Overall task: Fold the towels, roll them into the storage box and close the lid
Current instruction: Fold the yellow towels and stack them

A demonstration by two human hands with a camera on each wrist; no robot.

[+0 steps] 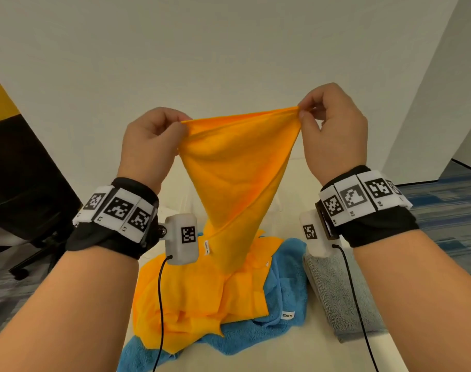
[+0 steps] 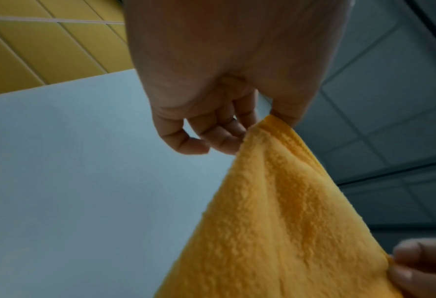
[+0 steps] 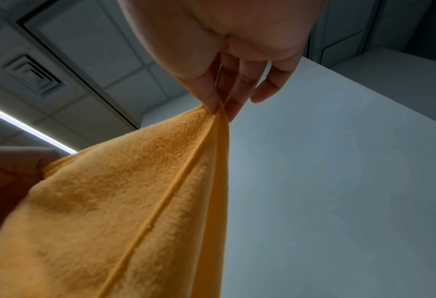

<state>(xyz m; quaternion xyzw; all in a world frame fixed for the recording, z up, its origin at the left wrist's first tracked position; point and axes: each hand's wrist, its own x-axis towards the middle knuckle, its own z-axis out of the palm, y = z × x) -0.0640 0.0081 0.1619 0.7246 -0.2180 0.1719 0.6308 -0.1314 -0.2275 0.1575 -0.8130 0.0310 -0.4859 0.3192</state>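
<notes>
No box shows clearly. The orange towel (image 1: pixel 237 167) hangs in the air between both hands, its top edge stretched, its lower part twisting down onto a heap. The left hand (image 1: pixel 148 146) and right hand (image 1: pixel 333 127) each pinch a top corner (thumb against fingers). Below lie more orange cloth (image 1: pixel 202 299), a blue towel (image 1: pixel 288 285) and a folded grey towel (image 1: pixel 339 294).

- Plain off-white wall (image 1: pixel 229 49), seen straight ahead.
- Blue-grey patterned carpet floor (image 1: pixel 449 210), shown at right.
- Black wheeled office chair (image 1: pixel 27 170), placed at left.
- Yellow tiled wall section (image 2: pixel 46 44).
- Grey panelled ceiling (image 3: pixel 84 40), fitted with a square air vent (image 3: pixel 32 74) and a bright linear light strip (image 3: pixel 28 129).
</notes>
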